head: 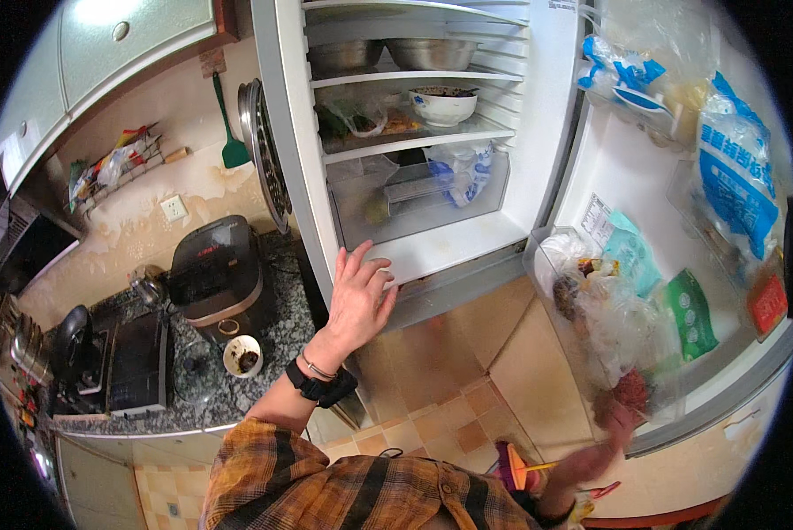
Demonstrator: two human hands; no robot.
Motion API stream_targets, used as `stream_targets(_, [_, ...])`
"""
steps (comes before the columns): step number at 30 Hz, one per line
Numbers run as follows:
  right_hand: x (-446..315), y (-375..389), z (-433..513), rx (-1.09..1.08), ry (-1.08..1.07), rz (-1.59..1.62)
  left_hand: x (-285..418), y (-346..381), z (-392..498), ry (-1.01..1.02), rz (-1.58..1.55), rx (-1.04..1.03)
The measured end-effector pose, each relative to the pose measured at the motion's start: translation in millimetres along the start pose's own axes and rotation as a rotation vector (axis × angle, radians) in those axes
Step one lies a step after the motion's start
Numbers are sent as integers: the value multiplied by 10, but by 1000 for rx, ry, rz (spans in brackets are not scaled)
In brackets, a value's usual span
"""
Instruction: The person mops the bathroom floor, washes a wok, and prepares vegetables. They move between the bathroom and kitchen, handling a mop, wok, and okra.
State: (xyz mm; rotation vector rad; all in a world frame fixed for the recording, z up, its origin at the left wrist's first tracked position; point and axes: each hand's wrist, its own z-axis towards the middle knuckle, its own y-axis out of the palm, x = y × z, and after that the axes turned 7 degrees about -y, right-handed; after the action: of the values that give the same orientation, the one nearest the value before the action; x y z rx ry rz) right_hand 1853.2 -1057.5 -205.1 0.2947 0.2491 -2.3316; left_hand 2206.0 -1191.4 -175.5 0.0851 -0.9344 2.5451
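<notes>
A refrigerator stands open before me, its door swung out to the right. My left hand [360, 298] is held up at the front left edge of the fridge compartment, fingers spread and holding nothing. Behind it is the clear crisper drawer [363, 222], with a blue-and-white plastic bag [462, 172] inside. At the lower right, my right hand [615, 427] is blurred at the near end of the lower door bin [568, 338]. A dark red item [630, 391] lies by its fingers; whether they grip it I cannot tell. Plastic bags [635, 318] and a green packet [691, 315] fill that bin.
Shelves above hold a patterned bowl [442, 106] and metal bowls [429, 53]. On the granite counter [280, 291] at left are a black rice cooker [214, 271] and a white cup [242, 356] with dark contents. A broom [515, 467] is low on the right.
</notes>
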Motion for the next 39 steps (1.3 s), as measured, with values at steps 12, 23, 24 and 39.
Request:
stream_targets(12, [-197,4085,2264,-531,-74,316,-556,114,158,93,465,-49])
stream_targets(23, [-412,5651,2678,-1224,-288,139,-652,278,97,98,698,-28])
stream_targets(24, [-416,5726,2676,-1212,-349,143,-655,284,90,103,732,-25])
stream_targets(39, [-446,5876,2825,-1288,-471,157,-675,346,43,87,843,23])
